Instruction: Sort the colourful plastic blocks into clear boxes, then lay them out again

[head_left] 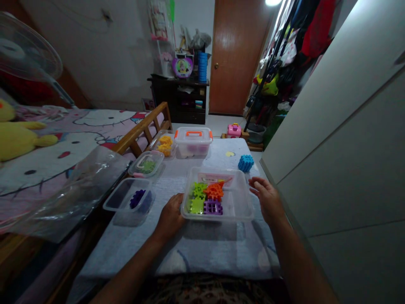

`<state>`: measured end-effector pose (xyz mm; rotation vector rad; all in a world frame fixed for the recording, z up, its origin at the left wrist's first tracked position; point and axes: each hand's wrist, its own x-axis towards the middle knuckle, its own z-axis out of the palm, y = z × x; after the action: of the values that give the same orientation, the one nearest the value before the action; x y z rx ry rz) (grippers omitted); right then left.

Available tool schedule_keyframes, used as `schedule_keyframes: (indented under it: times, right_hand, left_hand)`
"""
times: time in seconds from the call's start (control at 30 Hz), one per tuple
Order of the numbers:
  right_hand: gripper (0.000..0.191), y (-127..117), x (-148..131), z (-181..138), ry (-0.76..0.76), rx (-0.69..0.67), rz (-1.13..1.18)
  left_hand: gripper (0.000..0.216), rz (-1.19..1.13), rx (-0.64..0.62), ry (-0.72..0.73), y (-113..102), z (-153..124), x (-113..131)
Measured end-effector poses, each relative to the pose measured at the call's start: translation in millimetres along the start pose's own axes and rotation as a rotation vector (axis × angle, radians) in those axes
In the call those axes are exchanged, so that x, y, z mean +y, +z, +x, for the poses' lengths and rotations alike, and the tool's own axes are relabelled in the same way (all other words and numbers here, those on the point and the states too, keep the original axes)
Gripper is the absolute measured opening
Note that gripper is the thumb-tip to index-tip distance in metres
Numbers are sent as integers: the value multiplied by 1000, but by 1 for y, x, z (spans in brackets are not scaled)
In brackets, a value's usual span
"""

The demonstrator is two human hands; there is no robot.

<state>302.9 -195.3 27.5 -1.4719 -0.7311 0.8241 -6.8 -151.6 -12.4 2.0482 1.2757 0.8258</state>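
Note:
A clear plastic tub (pixel 238 198) sits in front of me on the cloth-covered table. Inside it are green building blocks (pixel 198 192), an orange block (pixel 215 191), a purple square block (pixel 213 207) and a printed card (pixel 210 179). My left hand (pixel 171 216) grips the tub's left side, its fingertips partly hidden by the wall. Just off the right side is my right hand (pixel 265 196), fingers loosely bent and apart, holding nothing. Beyond it stands a stack of blue blocks (pixel 246 163).
To the left are an open tub (pixel 117 196) with a dark purple block (pixel 137 198), a lidded box with green pieces (pixel 147 164) and a container of yellow pieces (pixel 165 145). An orange-handled box (pixel 193 141) stands behind. A wooden bed rail (pixel 139 133) borders the left; a white cabinet (pixel 341 126) borders the right.

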Motion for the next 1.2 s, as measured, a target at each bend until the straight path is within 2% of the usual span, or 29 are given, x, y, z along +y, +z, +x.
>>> schedule_keyframes:
  times: [0.13,0.23,0.5,0.67,0.8,0.93,1.03,1.13,1.2]
  right_hand:
    - [40,21,19,2,200,-139,-4]
    - [48,31,21,7,214,-196,37]
    - [46,35,35,15,198,-196,51]
    - [36,30,32,14,188,-111,43]
    - [34,17,12,17,21,-33,80]
    - [29,8,-28,6,-129,-38,103]
    - [31,14,-64,-10,-187,-201,31]
    - [36,32,-88,-20,-102,-455,-144]
    - [33,47,-92,-23,8,-540,-184]
  left_hand:
    - [19,46,7,12,-2,-3,5]
    - [16,78,-5,35,-3,-5,7]
    - [15,109,-29,24,-9,-5,4]
    - [21,97,-7,-23,-17,-1,8]
    - [22,80,19,-39,-20,0,10]
    - [24,72,38,-38,-21,0,12]
    - [24,64,51,-35,-21,0,13]
    - [24,47,54,-28,-21,0,14]
    - [24,36,55,-24,-21,-1,15]
